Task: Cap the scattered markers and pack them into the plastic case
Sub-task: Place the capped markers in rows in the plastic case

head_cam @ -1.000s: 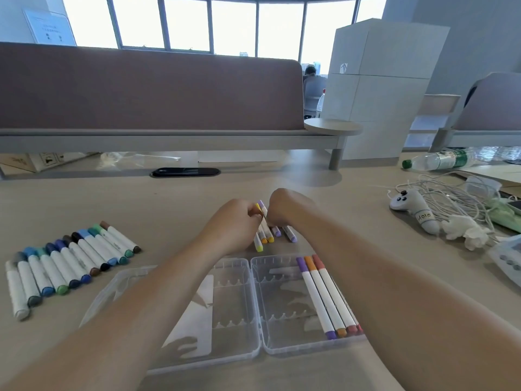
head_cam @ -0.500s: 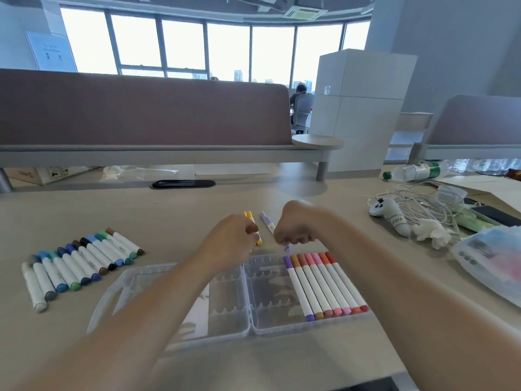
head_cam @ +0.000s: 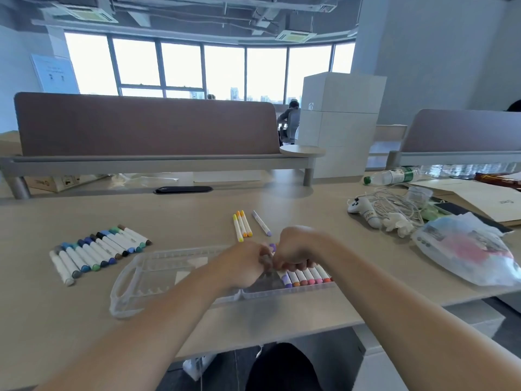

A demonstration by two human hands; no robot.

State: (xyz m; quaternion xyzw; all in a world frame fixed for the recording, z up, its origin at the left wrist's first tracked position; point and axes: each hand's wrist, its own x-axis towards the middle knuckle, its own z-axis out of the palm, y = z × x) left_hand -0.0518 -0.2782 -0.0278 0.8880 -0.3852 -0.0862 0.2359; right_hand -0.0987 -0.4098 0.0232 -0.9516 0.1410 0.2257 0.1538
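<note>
The clear plastic case (head_cam: 158, 277) lies open in front of me. Its right half holds a row of capped markers (head_cam: 308, 275) with purple, orange, pink and red ends. My right hand (head_cam: 298, 249) is over that row with its fingers curled down, gripping a purple marker (head_cam: 272, 246) at the row's left edge. The curled fingertips of my left hand (head_cam: 245, 263) meet it there, and blur hides what they hold. Three yellow and orange markers (head_cam: 242, 225) and a lilac marker (head_cam: 261, 222) lie loose behind the case.
A row of blue, green and brown markers (head_cam: 98, 252) lies at the left. At the right are a plastic bag (head_cam: 465, 249), tangled white cables (head_cam: 394, 204) and a water bottle (head_cam: 394, 175). A brown divider panel (head_cam: 146, 125) closes the desk's far side.
Both hands have drawn back from the loose markers to the case. The packed row grew from three markers to several. The view has tilted up.
</note>
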